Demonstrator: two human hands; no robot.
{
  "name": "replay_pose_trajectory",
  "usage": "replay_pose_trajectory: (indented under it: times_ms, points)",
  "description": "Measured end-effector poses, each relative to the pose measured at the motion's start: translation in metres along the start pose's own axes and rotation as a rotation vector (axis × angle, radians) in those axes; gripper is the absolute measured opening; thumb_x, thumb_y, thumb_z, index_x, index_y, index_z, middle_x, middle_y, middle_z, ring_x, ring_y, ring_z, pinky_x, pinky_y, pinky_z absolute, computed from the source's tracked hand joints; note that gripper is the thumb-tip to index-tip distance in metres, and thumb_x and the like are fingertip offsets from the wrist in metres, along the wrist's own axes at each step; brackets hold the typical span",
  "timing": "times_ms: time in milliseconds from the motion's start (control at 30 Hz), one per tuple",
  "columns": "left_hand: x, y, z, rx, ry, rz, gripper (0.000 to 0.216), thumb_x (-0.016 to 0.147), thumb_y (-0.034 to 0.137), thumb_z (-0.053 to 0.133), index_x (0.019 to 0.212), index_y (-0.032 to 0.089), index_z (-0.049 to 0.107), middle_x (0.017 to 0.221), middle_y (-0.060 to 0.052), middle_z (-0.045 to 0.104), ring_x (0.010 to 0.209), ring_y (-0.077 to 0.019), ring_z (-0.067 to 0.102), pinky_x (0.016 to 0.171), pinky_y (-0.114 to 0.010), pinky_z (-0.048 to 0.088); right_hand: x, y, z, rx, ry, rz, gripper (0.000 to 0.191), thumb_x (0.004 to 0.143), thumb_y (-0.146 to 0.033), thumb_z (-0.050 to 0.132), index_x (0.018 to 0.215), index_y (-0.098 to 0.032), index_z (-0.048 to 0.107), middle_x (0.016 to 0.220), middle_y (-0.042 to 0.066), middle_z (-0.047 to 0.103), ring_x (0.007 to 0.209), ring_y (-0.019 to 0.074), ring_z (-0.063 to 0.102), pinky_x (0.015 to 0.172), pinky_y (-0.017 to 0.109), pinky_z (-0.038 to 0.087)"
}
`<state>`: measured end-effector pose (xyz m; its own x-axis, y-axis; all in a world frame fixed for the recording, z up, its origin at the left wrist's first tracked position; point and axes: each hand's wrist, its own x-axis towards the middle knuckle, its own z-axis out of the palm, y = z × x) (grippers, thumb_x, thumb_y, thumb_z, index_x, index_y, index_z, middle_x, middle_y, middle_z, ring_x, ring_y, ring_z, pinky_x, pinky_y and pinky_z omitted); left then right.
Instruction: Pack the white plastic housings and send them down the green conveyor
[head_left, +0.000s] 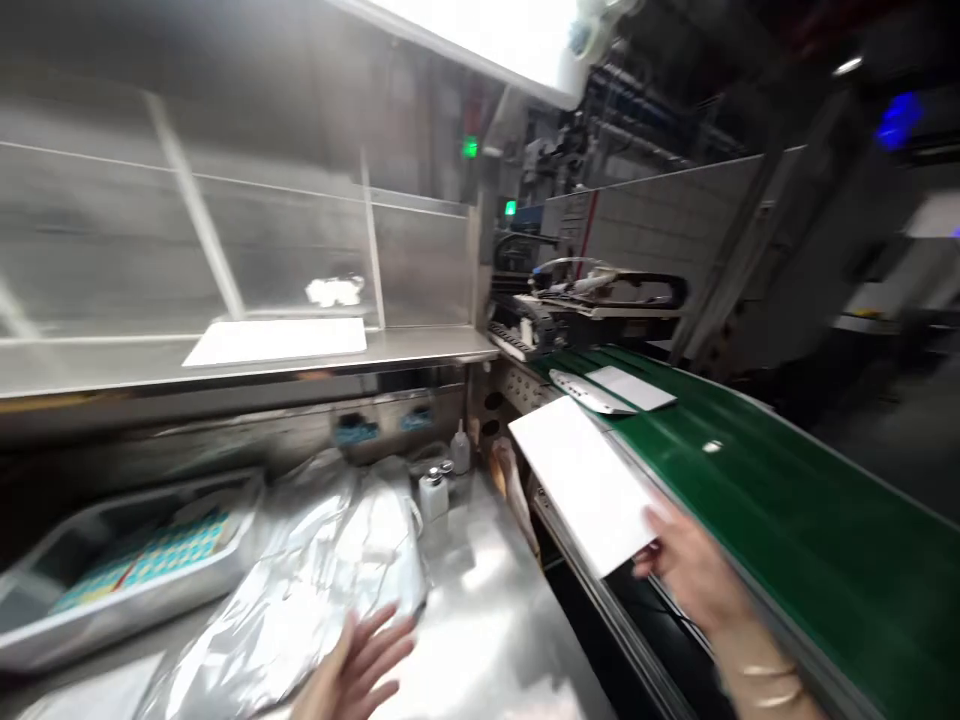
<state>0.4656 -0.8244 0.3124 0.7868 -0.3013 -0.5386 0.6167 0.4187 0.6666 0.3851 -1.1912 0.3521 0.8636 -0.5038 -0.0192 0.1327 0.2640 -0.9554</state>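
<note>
- the left hand (364,665) is showing at the bottom centre, spreading its fingers wide, palm half turned inward; it is hovering or resting near the plastic bags, and i cannot tell whether it is touching them.
- the right hand (694,570) is reaching in from the lower right, pinching the near corner of a white sheet (581,480) between thumb and fingers.
- the white sheet is lying tilted right of the frame's centre, its far end overlapping the edge of the green belt (787,530) in view; contact there i cannot tell.
- shiny plastic bags (300,570) are covering the lower left of the metal table (480,600).
- a grey tray (172,590) is standing at the far lower left, holding teal-patterned pieces (150,560).
- a white bottle (433,495) and a squeeze bottle (460,450) are standing near the centre, behind the bags.
- two white pieces (632,388) are lying on the belt, right of centre.
- a white panel (277,342) is resting on the shelf (427,345), left of centre.
</note>
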Motion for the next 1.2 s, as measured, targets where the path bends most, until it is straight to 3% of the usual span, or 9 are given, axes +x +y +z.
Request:
replay_pose_trajectory:
  times_ms: [67,133,233,300,433,567,800,1200]
  points:
    - [-0.001,-0.001,0.009,-0.116,-0.138,0.073,0.058,0.082,0.053,0.046,0.124,0.013,0.050,0.117,-0.015,0.062,0.114,-0.0303,0.052,0.096,-0.041,0.041,-0.035,0.054,0.085,0.035,-0.213,0.135,0.069,0.076,-0.041,0.064,0.137,-0.027,0.033,0.107,0.008,0.062,0.056,0.0141,0.056,0.048,0.031,0.053]
    - [-0.002,0.002,0.011,-0.258,-0.201,0.181,0.053,0.084,0.049,0.045,0.122,0.013,0.052,0.113,-0.014,0.064,0.111,-0.0293,0.055,0.096,-0.041,0.041,-0.074,0.101,0.146,0.064,-0.365,0.256,0.076,0.080,-0.047,0.058,0.142,-0.025,0.021,0.109,0.009,0.061,0.056,0.0143,0.057,0.054,0.034,0.054]
    - [-0.012,0.011,-0.008,-0.384,-0.235,0.107,0.057,0.082,0.055,0.046,0.117,0.011,0.056,0.104,-0.015,0.068,0.105,-0.0324,0.059,0.093,-0.044,0.043,-0.115,0.140,0.186,0.021,-0.529,0.349,0.087,0.080,-0.053,0.055,0.144,-0.018,0.008,0.085,0.007,0.066,0.061,0.0184,0.059,0.065,0.038,0.052]
    - [-0.023,0.015,-0.029,-0.423,-0.230,0.073,0.061,0.080,0.058,0.046,0.116,0.010,0.057,0.100,-0.016,0.069,0.101,-0.0342,0.060,0.090,-0.046,0.044,-0.124,0.148,0.193,-0.031,-0.662,0.379,0.096,0.076,-0.051,0.061,0.145,-0.018,0.001,0.076,0.005,0.065,0.066,0.0200,0.060,0.067,0.037,0.050]
    - [-0.037,0.015,-0.064,-0.469,-0.135,0.094,0.064,0.079,0.060,0.047,0.115,0.008,0.058,0.097,-0.016,0.069,0.098,-0.0342,0.062,0.088,-0.045,0.046,-0.122,0.147,0.199,-0.127,-0.898,0.451,0.111,0.069,-0.042,0.071,0.143,-0.024,-0.009,0.081,0.002,0.062,0.069,0.0172,0.056,0.065,0.031,0.045]
    - [-0.035,0.016,-0.080,-0.505,-0.085,0.158,0.058,0.079,0.057,0.050,0.115,0.012,0.058,0.097,-0.013,0.070,0.096,-0.0326,0.063,0.087,-0.043,0.047,-0.118,0.147,0.211,-0.233,-1.018,0.415,0.102,0.074,-0.038,0.065,0.143,-0.024,-0.009,0.085,0.002,0.061,0.073,0.0163,0.055,0.069,0.032,0.044]
    - [-0.030,0.023,-0.088,-0.517,-0.092,0.118,0.057,0.080,0.056,0.048,0.115,0.011,0.058,0.096,-0.013,0.070,0.096,-0.0329,0.063,0.086,-0.044,0.048,-0.113,0.140,0.220,-0.272,-1.099,0.368,0.080,0.087,-0.030,0.046,0.143,-0.024,-0.011,0.090,0.004,0.061,0.078,0.0162,0.059,0.077,0.037,0.045]
    - [-0.021,0.018,-0.090,-0.505,-0.049,0.128,0.058,0.080,0.056,0.049,0.115,0.011,0.057,0.101,-0.014,0.068,0.099,-0.0330,0.061,0.088,-0.044,0.047,-0.109,0.144,0.213,-0.303,-1.094,0.357,0.078,0.086,-0.020,0.043,0.143,-0.024,-0.011,0.089,0.003,0.060,0.077,0.0144,0.058,0.077,0.036,0.045]
